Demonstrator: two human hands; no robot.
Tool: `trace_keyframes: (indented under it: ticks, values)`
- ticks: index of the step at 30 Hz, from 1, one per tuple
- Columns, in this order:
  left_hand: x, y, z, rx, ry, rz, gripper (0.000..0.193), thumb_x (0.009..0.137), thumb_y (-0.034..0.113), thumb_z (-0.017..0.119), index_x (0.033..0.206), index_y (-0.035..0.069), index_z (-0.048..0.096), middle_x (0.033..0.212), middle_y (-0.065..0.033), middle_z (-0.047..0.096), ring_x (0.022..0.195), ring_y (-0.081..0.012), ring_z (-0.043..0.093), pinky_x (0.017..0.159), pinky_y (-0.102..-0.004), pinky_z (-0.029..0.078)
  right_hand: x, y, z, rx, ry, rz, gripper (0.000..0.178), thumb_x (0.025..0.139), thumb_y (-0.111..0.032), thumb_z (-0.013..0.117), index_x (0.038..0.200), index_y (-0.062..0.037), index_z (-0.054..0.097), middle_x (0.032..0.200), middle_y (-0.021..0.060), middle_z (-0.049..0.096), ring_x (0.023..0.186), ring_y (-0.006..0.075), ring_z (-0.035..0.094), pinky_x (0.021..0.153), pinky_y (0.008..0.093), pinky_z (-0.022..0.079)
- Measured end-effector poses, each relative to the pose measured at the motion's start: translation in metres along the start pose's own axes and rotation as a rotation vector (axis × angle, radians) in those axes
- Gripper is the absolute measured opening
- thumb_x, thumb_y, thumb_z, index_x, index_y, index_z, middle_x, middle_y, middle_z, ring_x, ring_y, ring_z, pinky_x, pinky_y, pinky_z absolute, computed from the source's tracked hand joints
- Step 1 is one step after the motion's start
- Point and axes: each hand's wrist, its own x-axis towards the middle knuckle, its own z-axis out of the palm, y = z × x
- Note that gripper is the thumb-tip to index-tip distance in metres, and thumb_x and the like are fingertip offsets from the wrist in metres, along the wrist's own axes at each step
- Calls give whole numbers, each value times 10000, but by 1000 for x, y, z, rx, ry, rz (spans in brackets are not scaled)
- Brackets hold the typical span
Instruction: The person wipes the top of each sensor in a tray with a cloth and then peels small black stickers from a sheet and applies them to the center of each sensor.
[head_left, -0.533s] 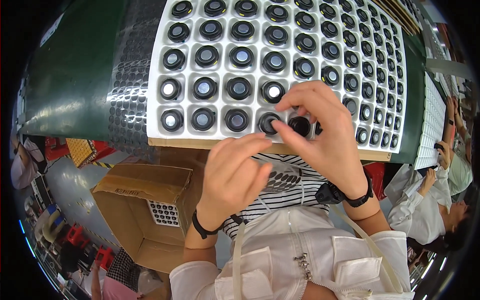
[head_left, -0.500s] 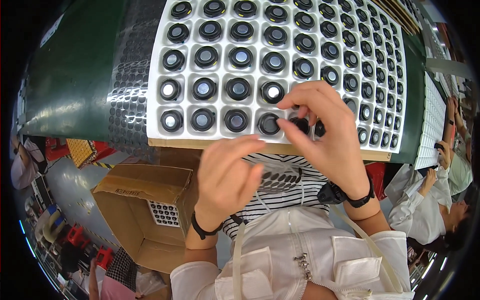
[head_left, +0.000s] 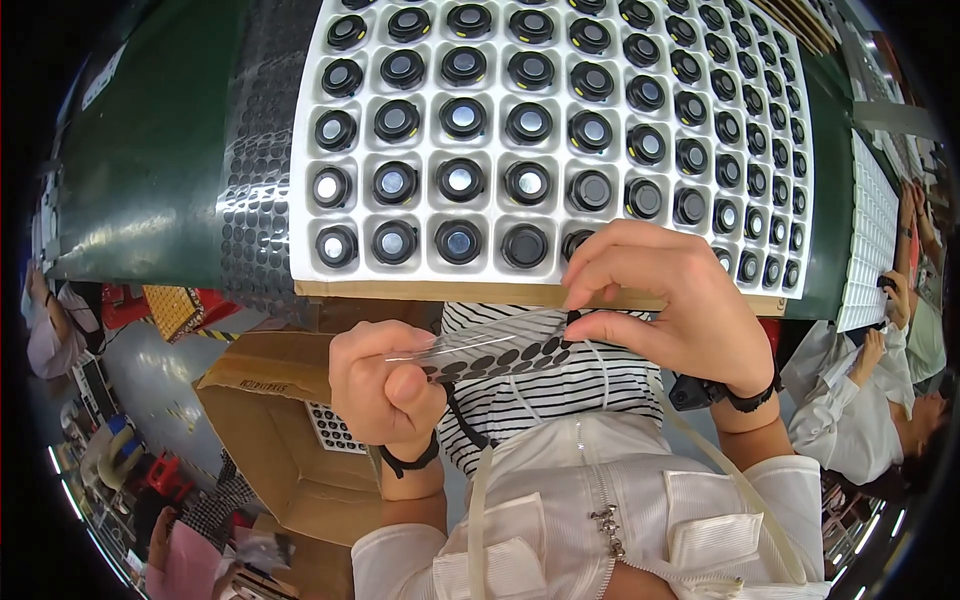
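Observation:
My left hand (head_left: 385,385) is closed around one end of a clear plastic strip (head_left: 500,352) with rows of black round stickers, held in front of my body. At the strip's other end, the thumb and forefinger of my right hand (head_left: 685,305) pinch a small black round sticker (head_left: 573,318), which touches the strip's edge. Just beyond my hands lies a white moulded tray (head_left: 365,277) with round black parts in its pockets. Many parts have silver centres; a front-row part (head_left: 524,246) and several near it have dark tops. My right hand hides part of the front row.
A clear sheet of black round stickers (head_left: 255,190) lies left of the tray on the green table (head_left: 150,170). Below the table's edge stands an open cardboard box (head_left: 290,450) with another filled tray inside. People work at the right, near another white tray (head_left: 868,230).
My left hand has lowered and brought the strip up into view. My right hand has moved from over the tray's front parts down to the strip's end and now pinches there.

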Motion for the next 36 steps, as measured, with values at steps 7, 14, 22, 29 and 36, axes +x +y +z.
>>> trace_keyframes:
  ticks: [7,14,22,29,36]
  values:
    - [13,4,1,159,-28,-122,403,1090,220,460,789,-24,573,831,-84,625,705,-168,543,645,-292,419,1,-1,8,44,48,49,199,722,-59,882,842,-37,725,951,66,720,811,192,686,685,301,560]
    - [16,-2,-18,78,-44,-566,287,1036,143,559,796,-11,587,965,-89,697,793,-219,606,733,-334,462,14,2,4,24,108,-103,185,735,-94,889,834,-56,737,1012,54,725,868,151,665,719,270,517]
    - [13,-9,-10,118,-466,98,218,911,127,711,764,32,581,1160,-114,718,1123,-303,673,964,-432,463,49,-4,43,-56,275,13,117,797,-120,829,847,-55,746,1037,45,712,895,144,635,710,251,461]
    - [10,-14,-6,66,-439,102,220,858,111,765,766,28,583,1147,-121,715,1144,-302,671,960,-446,481,58,-3,58,-140,330,-22,117,801,-102,814,855,-31,739,1021,66,700,908,164,646,732,268,484]
    - [10,-13,-4,51,-415,70,253,936,118,682,742,10,561,1098,-136,729,1114,-319,681,924,-432,486,59,1,63,-190,334,-29,122,794,-88,813,844,-13,731,1031,73,695,918,181,661,779,290,512]
